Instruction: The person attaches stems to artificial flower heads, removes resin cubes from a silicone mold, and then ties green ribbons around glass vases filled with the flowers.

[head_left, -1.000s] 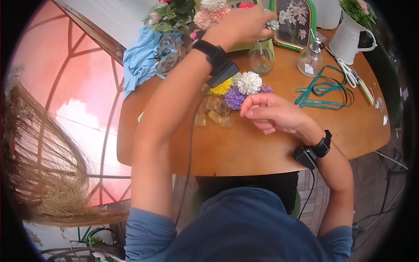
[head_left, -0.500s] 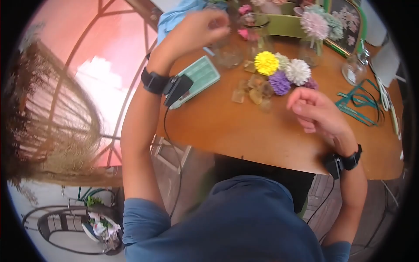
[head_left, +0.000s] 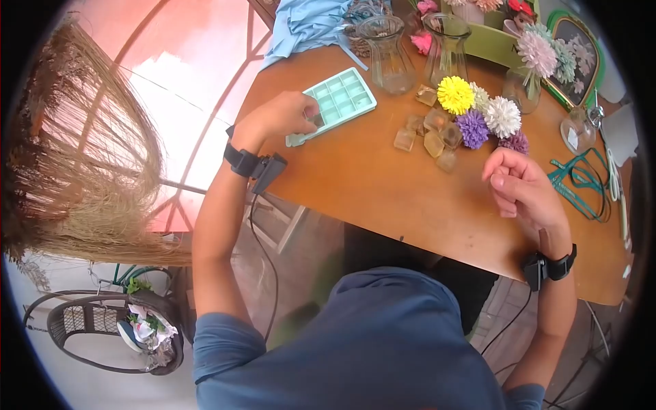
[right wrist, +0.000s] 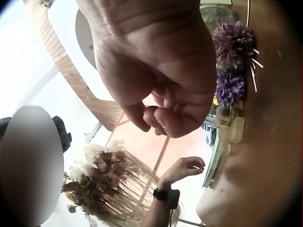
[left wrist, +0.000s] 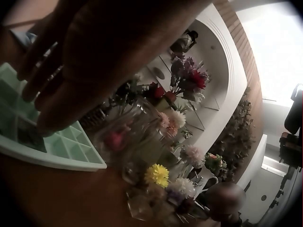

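Left hand (head_left: 280, 117) has swung from beside the 2 bare glass vases (head_left: 393, 68) to the mint-green ice cube tray (head_left: 350, 97), lying flat on the counter (head_left: 342, 174), compartments up, presumably for easy reach from above. Whether its half-curled grip has hold of the dark piece (left wrist: 31, 137) there, I cannot tell. Right hand (head_left: 523, 188) hangs loosely curled, empty, near the mauve pompon flower (head_left: 514, 142).

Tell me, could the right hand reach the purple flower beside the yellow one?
Probably yes: the right hand looks empty and close, with only bare tabletop showing between its fingertips and the purple flower.
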Available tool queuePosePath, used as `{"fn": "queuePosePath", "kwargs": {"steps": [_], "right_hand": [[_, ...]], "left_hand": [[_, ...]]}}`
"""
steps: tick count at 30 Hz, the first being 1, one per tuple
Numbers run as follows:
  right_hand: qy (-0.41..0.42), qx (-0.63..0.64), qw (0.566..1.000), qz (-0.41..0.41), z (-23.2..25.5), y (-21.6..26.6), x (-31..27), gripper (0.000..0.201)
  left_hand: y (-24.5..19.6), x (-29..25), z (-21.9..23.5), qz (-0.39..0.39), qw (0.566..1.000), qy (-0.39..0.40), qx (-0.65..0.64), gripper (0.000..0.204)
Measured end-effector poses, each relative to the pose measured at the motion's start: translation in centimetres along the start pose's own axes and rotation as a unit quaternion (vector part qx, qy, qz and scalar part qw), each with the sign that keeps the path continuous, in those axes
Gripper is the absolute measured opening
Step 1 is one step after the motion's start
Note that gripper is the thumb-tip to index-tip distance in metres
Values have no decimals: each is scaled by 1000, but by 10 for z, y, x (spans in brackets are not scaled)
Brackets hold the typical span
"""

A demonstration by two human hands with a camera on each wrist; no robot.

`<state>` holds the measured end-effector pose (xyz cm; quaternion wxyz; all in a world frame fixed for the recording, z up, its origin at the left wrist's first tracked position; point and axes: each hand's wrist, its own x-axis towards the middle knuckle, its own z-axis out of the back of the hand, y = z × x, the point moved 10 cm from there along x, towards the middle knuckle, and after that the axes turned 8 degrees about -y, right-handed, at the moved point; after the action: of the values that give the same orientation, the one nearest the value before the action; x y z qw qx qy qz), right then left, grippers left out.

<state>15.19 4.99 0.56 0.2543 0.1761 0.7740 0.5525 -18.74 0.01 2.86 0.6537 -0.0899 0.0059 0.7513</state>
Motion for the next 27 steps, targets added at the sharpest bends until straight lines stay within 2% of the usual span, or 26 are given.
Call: {"fn": "queuePosePath", "kwargs": {"steps": [2, 5, 8, 11, 27], "right_hand": [[-4, 4, 1000, -6, 1, -3, 1, 10], [0, -1, 1000, -13, 1, -7, 3, 10], [1, -9, 1000, -15, 1, -10, 6, 10], [-6, -19, 1000, -17, 1, -12, 7, 10], [6, -43, 999, -19, -6, -16, 7, 11]], "left_hand": [[0, 1, -5, -17, 1000, -7, 10, 30], [9, 2, -7, 0, 1000, -28, -13, 34], [10, 5, -9, -26, 998, -51, -26, 31], [10, 8, -12, -10, 1000, -16, 1, 34], [14, -2, -15, -28, 995, -91, -13, 32]]}}
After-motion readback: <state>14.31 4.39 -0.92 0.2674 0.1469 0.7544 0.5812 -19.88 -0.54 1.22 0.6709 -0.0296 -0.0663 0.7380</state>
